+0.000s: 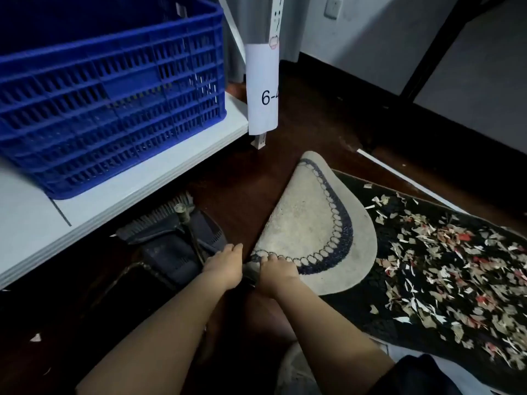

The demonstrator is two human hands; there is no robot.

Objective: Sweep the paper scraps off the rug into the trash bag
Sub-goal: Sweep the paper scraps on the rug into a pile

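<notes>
Both hands, left hand and right hand, grip the rug's folded-over corner; we judge jerking it would scatter paper scraps onto the floor.

dim room: dark wood floor, pale wall with black skirting, white shelf.

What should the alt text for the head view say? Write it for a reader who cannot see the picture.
Both hands work at the folded-over end of a dark rug: the right hand grips the pale underside flap, the left hand beside it. Paper scraps litter the rug; a broom and dustpan lie left, under a blue crate.
</notes>
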